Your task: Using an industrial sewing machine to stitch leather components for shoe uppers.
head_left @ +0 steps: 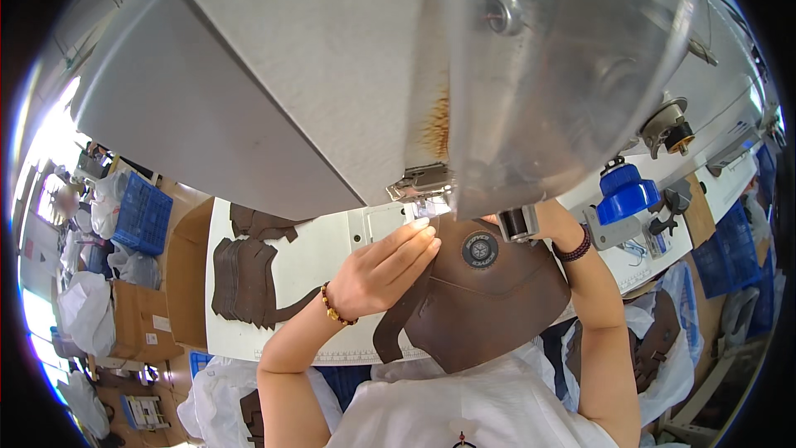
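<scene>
A brown leather piece (489, 307) with a round black badge (480, 250) lies under the head of a large pale sewing machine (332, 50) and hangs over the table's front edge. My left hand (390, 270) is closed, its fingers pressed together on a brown leather strap (404, 315) along the piece's left edge. Those fingertips are close to the lit needle area (429, 209). On the far right part of the leather rests my right hand (547, 220), its fingers mostly hidden behind the machine's dark cylindrical part (518, 222).
A stack of brown leather pieces (242, 282) sits on the white table (315, 261) at left. To the right are a blue bottle-shaped part (626, 195) and small tools (637, 249). Plastic bags (220, 402) flank my lap; a cardboard box (141, 319) and blue crates (143, 214) stand farther left.
</scene>
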The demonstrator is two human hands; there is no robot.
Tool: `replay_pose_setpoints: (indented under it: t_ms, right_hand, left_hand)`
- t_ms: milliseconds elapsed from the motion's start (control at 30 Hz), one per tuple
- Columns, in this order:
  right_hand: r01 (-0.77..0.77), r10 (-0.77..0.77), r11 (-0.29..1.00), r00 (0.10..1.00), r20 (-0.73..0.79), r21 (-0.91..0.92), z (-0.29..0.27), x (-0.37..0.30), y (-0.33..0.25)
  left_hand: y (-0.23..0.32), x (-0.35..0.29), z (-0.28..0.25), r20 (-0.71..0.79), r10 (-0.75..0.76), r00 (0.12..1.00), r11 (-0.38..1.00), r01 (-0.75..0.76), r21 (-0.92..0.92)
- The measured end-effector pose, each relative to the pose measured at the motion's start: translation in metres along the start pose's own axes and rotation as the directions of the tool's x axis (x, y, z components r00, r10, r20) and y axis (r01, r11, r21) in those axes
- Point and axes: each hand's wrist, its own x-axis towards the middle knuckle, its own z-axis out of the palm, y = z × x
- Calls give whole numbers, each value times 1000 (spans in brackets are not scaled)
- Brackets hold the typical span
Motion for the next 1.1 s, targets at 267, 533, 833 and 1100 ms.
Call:
replay_pose_setpoints:
  t_ms: [267,533,833,1100]
  right_hand:
    - [-56,51,985,998,35,164,2,-12,22]
    - [-5,7,1000,991,136,-17,3,-18,44]
    - [-251,235,968,910,343,3,-15,-14,70]
    - [-167,189,982,915,356,-91,-27,-18,92]
  left_hand:
    - [0,1,-1,-2,31,1000,997,-31,70]
    - [-1,4,0,-31,37,999,997,-35,75]
    - [-11,8,-5,-38,-19,999,999,20,46]
    - [-12,6,-2,-9,-55,998,997,56,58]
